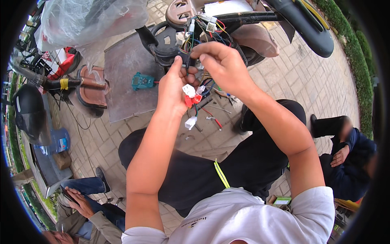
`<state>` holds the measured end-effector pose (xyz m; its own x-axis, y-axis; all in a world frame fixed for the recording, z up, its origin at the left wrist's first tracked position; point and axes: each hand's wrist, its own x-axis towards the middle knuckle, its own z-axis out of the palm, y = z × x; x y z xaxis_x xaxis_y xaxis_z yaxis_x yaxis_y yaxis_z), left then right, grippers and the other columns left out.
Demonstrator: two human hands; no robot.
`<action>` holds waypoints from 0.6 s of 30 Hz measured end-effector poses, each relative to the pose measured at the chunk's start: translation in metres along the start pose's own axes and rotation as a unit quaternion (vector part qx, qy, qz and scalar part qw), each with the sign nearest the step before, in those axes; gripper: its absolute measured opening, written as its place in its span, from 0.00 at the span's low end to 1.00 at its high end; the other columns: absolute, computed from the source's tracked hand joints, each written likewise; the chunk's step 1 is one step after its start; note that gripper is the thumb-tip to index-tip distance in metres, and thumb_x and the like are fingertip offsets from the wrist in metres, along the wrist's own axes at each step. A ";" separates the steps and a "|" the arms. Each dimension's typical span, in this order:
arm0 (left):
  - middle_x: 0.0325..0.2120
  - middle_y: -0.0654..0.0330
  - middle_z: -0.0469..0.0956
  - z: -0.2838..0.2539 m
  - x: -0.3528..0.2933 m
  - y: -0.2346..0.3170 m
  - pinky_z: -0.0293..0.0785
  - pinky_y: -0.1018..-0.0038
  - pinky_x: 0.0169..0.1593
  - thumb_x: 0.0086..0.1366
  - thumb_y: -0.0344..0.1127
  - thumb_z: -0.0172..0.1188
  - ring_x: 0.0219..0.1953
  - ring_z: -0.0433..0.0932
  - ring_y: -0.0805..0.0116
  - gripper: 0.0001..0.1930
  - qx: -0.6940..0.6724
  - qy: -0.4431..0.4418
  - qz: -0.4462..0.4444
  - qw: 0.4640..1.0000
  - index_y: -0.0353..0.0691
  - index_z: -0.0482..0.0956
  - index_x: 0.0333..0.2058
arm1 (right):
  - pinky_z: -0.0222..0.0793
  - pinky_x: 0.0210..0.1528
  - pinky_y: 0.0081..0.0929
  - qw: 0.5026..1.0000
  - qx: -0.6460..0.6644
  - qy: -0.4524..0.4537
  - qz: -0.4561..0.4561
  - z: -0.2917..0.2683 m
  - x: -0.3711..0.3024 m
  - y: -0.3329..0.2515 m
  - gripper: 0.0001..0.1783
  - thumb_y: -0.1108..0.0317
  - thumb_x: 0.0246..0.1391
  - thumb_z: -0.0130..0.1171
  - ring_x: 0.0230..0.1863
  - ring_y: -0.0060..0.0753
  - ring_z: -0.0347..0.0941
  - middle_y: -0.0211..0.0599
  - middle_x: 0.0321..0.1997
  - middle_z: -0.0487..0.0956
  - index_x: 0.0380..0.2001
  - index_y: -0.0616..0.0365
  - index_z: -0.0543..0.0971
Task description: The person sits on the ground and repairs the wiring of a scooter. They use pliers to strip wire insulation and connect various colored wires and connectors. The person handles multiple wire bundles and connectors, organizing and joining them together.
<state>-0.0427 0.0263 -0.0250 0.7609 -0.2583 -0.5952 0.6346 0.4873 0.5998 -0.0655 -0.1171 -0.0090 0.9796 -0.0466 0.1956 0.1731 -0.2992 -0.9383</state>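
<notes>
My left hand [175,83] is closed around a wire bundle, its thumb pointing up along a black-wrapped part [187,67]. White plug connectors [189,90] and red connectors [191,100] dangle below its fingers on thin wires, and another white connector [190,123] hangs lower. My right hand [222,63] reaches in from the right with thumb and forefinger pinched at the top of the black-wrapped part; what lies between those fingertips is too small to make out. Just beyond both hands is a tangle of coloured wires [190,38] with white plugs, on the opened front of a scooter [178,14].
A teal multimeter [143,81] lies on the grey footboard [126,95]. Clear plastic sheeting [91,24] covers something at upper left. A black scooter seat [313,36] juts in at upper right. Other people sit nearby: one lower left holding a phone [70,195], one at right [345,160].
</notes>
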 end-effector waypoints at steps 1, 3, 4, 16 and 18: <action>0.18 0.64 0.70 -0.001 0.003 0.000 0.68 0.74 0.27 0.68 0.49 0.56 0.20 0.69 0.71 0.18 0.009 -0.007 0.001 1.000 0.38 0.76 0.29 | 0.74 0.34 0.26 0.999 -0.001 0.048 0.016 0.000 0.001 0.004 0.13 0.71 0.58 0.53 0.31 0.26 0.78 0.43 0.32 0.82 0.43 0.67 0.79; 0.13 0.68 0.65 -0.006 0.010 0.004 0.67 0.71 0.27 0.68 0.50 0.55 0.20 0.67 0.69 0.19 0.027 -0.018 0.004 0.999 0.42 0.73 0.24 | 0.72 0.32 0.24 0.998 -0.029 -0.020 0.060 -0.005 0.006 0.002 0.13 0.67 0.58 0.57 0.30 0.22 0.76 0.39 0.31 0.82 0.40 0.67 0.79; 0.11 0.69 0.60 -0.007 0.011 0.004 0.65 0.72 0.25 0.68 0.48 0.55 0.20 0.66 0.70 0.19 0.033 -0.034 0.022 0.999 0.44 0.69 0.21 | 0.71 0.32 0.24 0.996 -0.006 -0.064 0.068 -0.005 0.006 0.000 0.13 0.67 0.59 0.57 0.29 0.21 0.76 0.39 0.30 0.82 0.39 0.67 0.80; 0.27 0.66 0.75 -0.004 0.000 0.006 0.71 0.80 0.27 0.69 0.43 0.57 0.24 0.71 0.81 0.15 0.244 -0.088 0.214 0.942 0.34 0.78 0.43 | 0.71 0.40 0.27 0.974 -0.192 -0.112 -0.029 -0.017 -0.001 -0.009 0.13 0.67 0.54 0.63 0.34 0.37 0.75 0.45 0.36 0.75 0.32 0.69 0.76; 0.31 0.64 0.74 -0.001 0.003 0.007 0.73 0.80 0.31 0.70 0.39 0.56 0.31 0.73 0.80 0.14 0.253 -0.119 0.213 0.936 0.33 0.79 0.43 | 0.72 0.38 0.29 0.964 -0.204 -0.057 -0.160 -0.014 -0.007 -0.001 0.12 0.67 0.53 0.63 0.34 0.41 0.74 0.45 0.36 0.75 0.30 0.68 0.76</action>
<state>-0.0359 0.0296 -0.0228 0.9299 -0.3382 -0.1445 0.2039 0.1471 0.9679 -0.0737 -0.1296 -0.0052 0.8918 0.2078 0.4020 0.4360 -0.6321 -0.6405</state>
